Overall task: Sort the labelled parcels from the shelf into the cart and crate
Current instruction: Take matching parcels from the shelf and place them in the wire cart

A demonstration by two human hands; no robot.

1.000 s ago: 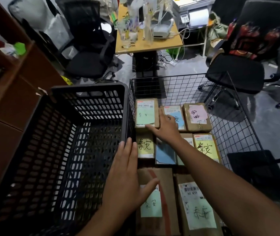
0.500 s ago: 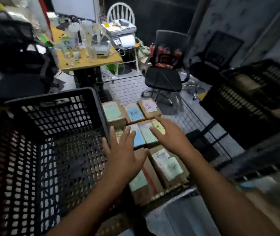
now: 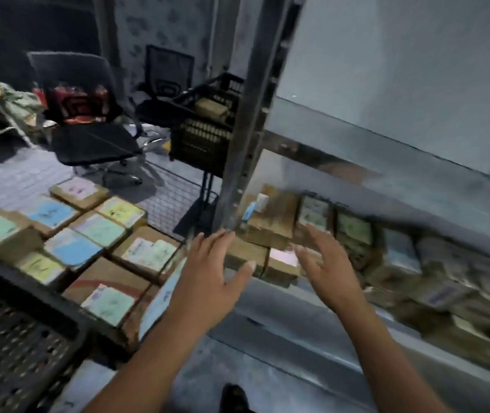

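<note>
Left hand (image 3: 208,275) and right hand (image 3: 331,272) have swung from the cart (image 3: 175,192) toward the shelf (image 3: 282,320) parcels (image 3: 273,222), fingers (image 3: 209,245) spread wide, empty.

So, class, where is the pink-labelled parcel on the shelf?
In the head view, the pink-labelled parcel lies near the shelf's left end, just right of the metal upright, between the left hand and right hand.

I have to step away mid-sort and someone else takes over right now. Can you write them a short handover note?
Left hand: open, holding nothing, stretched toward the shelf.
Right hand: open, holding nothing, close in front of the shelf parcels.
Cart: many labelled parcels lie flat inside.
Crate: no parcel shows in the part in view.
Left to do: sort the shelf parcels.
</note>
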